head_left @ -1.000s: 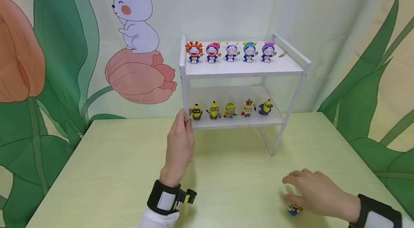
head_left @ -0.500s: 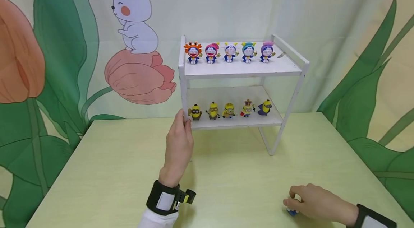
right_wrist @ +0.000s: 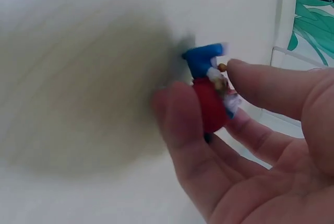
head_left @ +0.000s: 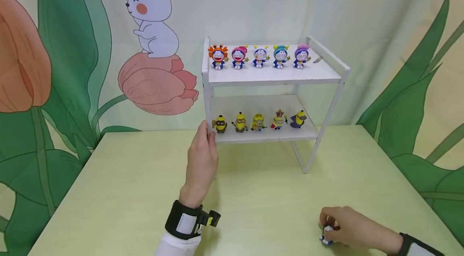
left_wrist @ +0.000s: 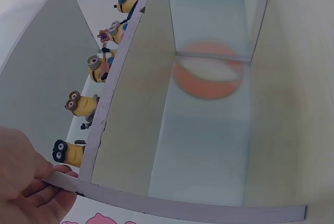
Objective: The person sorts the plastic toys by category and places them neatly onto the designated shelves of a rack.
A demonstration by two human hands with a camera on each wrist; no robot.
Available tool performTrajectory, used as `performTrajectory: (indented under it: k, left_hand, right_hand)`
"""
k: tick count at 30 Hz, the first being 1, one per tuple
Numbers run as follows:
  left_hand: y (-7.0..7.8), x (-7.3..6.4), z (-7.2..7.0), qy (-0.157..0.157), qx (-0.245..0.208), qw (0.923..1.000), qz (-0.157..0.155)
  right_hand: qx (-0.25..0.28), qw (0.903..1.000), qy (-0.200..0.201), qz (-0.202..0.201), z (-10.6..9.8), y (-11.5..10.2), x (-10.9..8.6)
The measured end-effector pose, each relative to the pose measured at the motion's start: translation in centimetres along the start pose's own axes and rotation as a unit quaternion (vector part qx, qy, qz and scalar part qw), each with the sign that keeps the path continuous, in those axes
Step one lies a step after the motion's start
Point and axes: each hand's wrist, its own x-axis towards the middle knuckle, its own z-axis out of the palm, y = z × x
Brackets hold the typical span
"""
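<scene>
A white two-tier rack (head_left: 286, 76) stands at the back of the table. My left hand (head_left: 201, 163) grips its left front post near the lower shelf; in the left wrist view, fingers and thumb close round the post (left_wrist: 172, 209). At the front right, my right hand (head_left: 349, 225) pinches a small toy figurine (head_left: 327, 229), low over the tabletop. Seen from the right wrist, this figurine (right_wrist: 209, 106) is red and blue with some white, held between thumb and fingers, which hide part of it.
A row of blue-and-white cat figurines (head_left: 259, 57) in coloured hats lines the upper shelf. Several yellow goggled figurines (head_left: 258, 122) stand along the lower shelf. Behind the pale green table (head_left: 137, 191) hangs a printed curtain (head_left: 253, 2).
My right hand has come down onto the figurine, its spread fingers closing round it, and has tipped it a little. The left hand keeps its grip on the rack.
</scene>
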Motion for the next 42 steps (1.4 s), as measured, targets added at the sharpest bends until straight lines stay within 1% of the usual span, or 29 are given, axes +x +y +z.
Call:
performTrajectory:
  k: [2,5,8,13,19,21,23,26,30,37,42]
  left_hand:
    - [0.0,0.0,0.0,-0.001,0.000,1.0000,-0.001]
    - [-0.1,-0.1,0.0,-0.002,0.002,1.0000,-0.003]
    - [-0.1,0.0,0.0,-0.002,0.003,1.0000,-0.005]
    - [-0.1,0.0,0.1,-0.003,0.005,1.0000,-0.004]
    - [0.1,0.1,0.1,-0.006,0.007,0.9999,-0.004]
    - [0.1,0.1,0.1,-0.005,0.008,0.9999,-0.005]
    - [0.1,0.0,0.0,-0.005,0.008,0.9999,-0.007]
    - [0.1,0.0,0.0,-0.004,0.009,0.9999,-0.008]
    - [0.0,0.0,0.0,-0.003,0.006,0.9999,-0.009]
    - [-0.1,0.0,0.1,-0.004,0.004,0.9999,-0.009]
    - [-0.1,0.0,0.1,-0.002,0.005,1.0000,-0.006]
  right_hand:
    - [0.011,0.9999,-0.003,0.008,0.1,-0.1,0.2]
    - [0.017,0.9998,0.004,0.011,0.3,-0.1,0.6]
    - [0.016,0.9998,0.015,0.004,0.3,-0.1,0.8]
    - [-0.008,0.9988,0.037,-0.031,0.2,-0.3,1.0]
    - [-0.011,0.9946,0.065,-0.080,-0.3,-1.1,1.1]
    - [-0.012,0.9938,0.070,-0.086,-0.6,-1.5,1.2]
    - [-0.010,0.9934,0.077,-0.085,-1.3,-1.9,1.2]
    - [-0.002,0.9909,0.101,-0.089,-2.7,-2.8,1.3]
    - [-0.013,0.9812,0.155,-0.114,-4.9,-4.2,1.0]
    - [-0.036,0.9686,0.214,-0.122,-7.9,-6.4,0.2]
    - [-0.067,0.9526,0.257,-0.149,-9.9,-7.6,-0.5]
